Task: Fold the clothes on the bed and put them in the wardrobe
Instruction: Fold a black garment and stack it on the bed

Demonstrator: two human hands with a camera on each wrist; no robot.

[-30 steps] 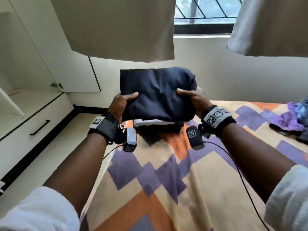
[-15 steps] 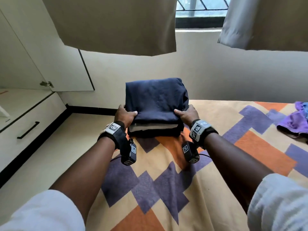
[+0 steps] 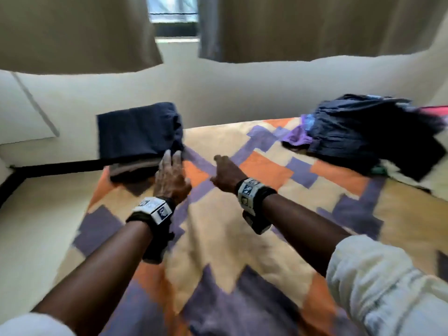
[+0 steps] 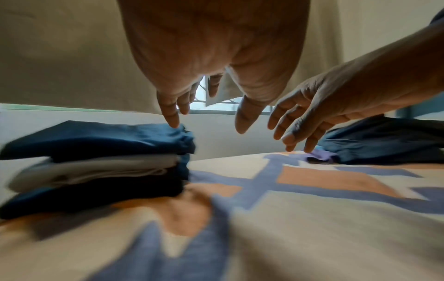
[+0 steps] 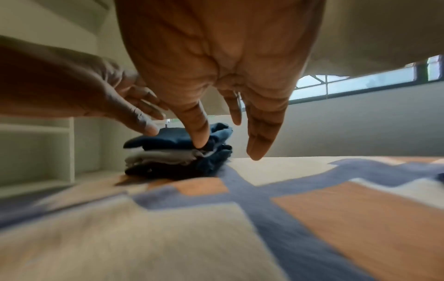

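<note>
A stack of folded clothes (image 3: 138, 139), dark navy on top with a grey layer under it, sits on the far left corner of the patterned bed (image 3: 230, 238). My left hand (image 3: 171, 173) hovers just right of the stack with straight fingers and holds nothing; whether its fingertips touch the stack's edge is unclear. From the left wrist the stack (image 4: 96, 161) lies low on the left, below my left hand (image 4: 206, 121). My right hand (image 3: 225, 170) is over the bedspread, relaxed and empty. The right wrist view shows the stack (image 5: 177, 152) beyond my right hand (image 5: 225, 144).
A heap of unfolded dark clothes (image 3: 368, 132) with a purple garment (image 3: 298, 139) lies at the bed's far right. Wardrobe shelves (image 5: 36, 152) stand open left of the bed, across a strip of floor (image 3: 43, 202). Curtains (image 3: 72, 32) hang above.
The navy garment went down onto the stack and both hands let go of it. Both hands have shifted right, and the head view has swung right toward the unfolded heap.
</note>
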